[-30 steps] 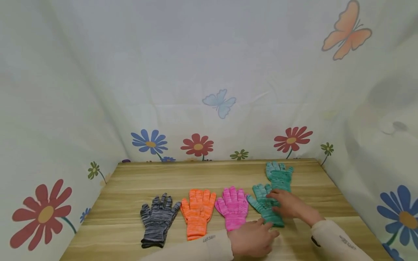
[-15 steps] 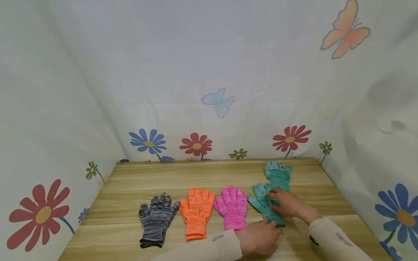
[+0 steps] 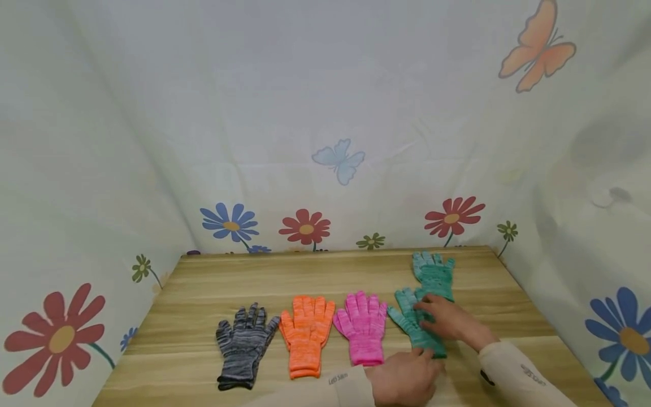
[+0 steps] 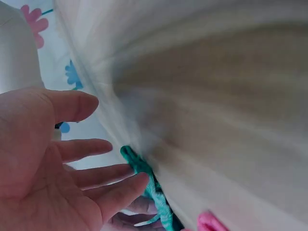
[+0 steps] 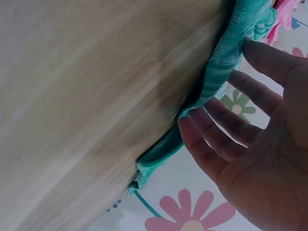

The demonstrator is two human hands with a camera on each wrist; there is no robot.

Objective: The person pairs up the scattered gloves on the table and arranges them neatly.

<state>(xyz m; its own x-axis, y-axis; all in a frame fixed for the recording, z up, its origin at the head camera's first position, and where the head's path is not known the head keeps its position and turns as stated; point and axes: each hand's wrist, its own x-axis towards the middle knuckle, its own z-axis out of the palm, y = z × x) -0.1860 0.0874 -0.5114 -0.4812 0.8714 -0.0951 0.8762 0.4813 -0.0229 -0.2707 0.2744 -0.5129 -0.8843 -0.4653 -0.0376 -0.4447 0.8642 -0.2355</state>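
Observation:
The near green knit glove (image 3: 407, 311) lies on the wooden table (image 3: 285, 271), fingers pointing away and slightly left. My right hand (image 3: 452, 321) reaches over its right side, the extended fingertips touching the fabric in the right wrist view. At the cuff is my left hand (image 3: 406, 377), its fingertips right at the cuff's edge. In the left wrist view the fingers of the left hand (image 4: 62, 159) are loosely extended beside the green glove (image 4: 149, 180). Just behind lies a second green glove (image 3: 434, 277), its lower end meeting the near one.
In a row to the left lie a pink glove (image 3: 362, 328), an orange pair of gloves (image 3: 307, 336) and a dark grey pair of gloves (image 3: 244, 345). A white curtain (image 3: 254, 113) printed with flowers and butterflies surrounds the table's back and sides.
My left hand has moved a little to the right along the near green glove's cuff. The right hand stays over that glove, almost unmoved; the other gloves lie as before.

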